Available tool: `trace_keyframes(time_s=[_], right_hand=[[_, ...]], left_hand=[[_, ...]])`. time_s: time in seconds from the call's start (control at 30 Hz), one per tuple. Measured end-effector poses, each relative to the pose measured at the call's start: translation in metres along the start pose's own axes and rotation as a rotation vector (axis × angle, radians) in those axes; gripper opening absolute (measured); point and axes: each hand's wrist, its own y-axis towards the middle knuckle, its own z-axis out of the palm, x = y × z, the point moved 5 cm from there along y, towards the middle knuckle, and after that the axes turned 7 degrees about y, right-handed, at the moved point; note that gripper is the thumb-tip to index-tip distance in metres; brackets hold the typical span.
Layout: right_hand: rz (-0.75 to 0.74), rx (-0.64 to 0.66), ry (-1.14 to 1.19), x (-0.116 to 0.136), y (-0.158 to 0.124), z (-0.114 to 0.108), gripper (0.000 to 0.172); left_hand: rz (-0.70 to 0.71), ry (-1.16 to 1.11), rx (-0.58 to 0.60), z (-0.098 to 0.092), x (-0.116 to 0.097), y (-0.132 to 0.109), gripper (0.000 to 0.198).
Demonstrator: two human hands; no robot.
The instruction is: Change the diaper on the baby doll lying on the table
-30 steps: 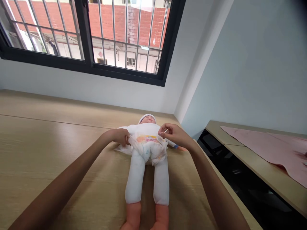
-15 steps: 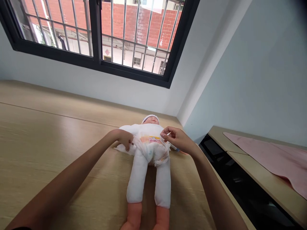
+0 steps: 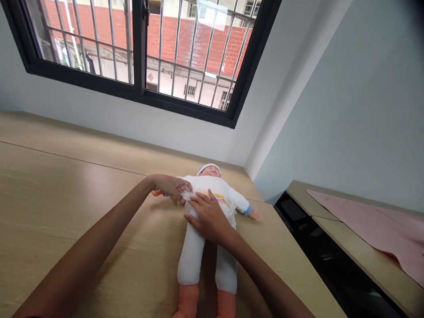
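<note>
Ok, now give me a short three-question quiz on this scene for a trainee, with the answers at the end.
1. True or false: the baby doll lies face down on the wooden table.
2. What lies on the side counter to the right? A) a pink cloth B) a baby bottle C) a pair of scissors
3. Fill in the word: the left hand pinches the doll's white garment, and the hand spread over the doll's middle is the person's ____ hand.

Key: 1 false, it lies on its back; 2 A; 3 right.
</note>
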Motion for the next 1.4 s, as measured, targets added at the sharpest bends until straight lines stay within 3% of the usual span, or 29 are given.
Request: trace_keyframes(time_s=[0.1, 0.3, 0.5, 0.7, 0.87, 1.1, 1.2, 1.4], right_hand=[[0.026, -0.019, 0.024, -0.007, 0.001, -0.001, 0.038], [0.026, -0.021, 0.049, -0.008, 0.000, -0.001, 0.036], [0.064, -0.057, 0.096, -0.012, 0.000, -0.001, 0.037], [0.179, -0.138, 0.044, -0.016, -0.002, 0.003, 0.046], [0.191, -0.144, 0.007, -0.015, -0.001, 0.002, 0.045], [0.234, -0.156, -0.098, -0.010, -0.004, 0.007, 0.052], [0.214, -0.158, -0.076, -0.009, -0.004, 0.004, 0.058], [0.093, -0.139, 0.072, -0.009, -0.003, -0.019, 0.030]], left_hand=[[0.015, -0.177, 0.054, -0.001, 0.005, -0.003, 0.041], [0.011, -0.181, -0.021, -0.009, 0.015, 0.000, 0.031], [-0.067, -0.172, -0.233, -0.024, 0.023, -0.003, 0.027], [-0.074, -0.087, -0.167, -0.024, 0.020, -0.010, 0.023], [0.045, -0.039, -0.075, -0.020, 0.014, -0.011, 0.017], [0.032, 0.127, 0.009, -0.012, -0.014, -0.015, 0.013], [0.056, 0.228, -0.017, -0.009, -0.026, -0.016, 0.012], [0.091, 0.289, -0.040, -0.009, -0.037, -0.017, 0.013]])
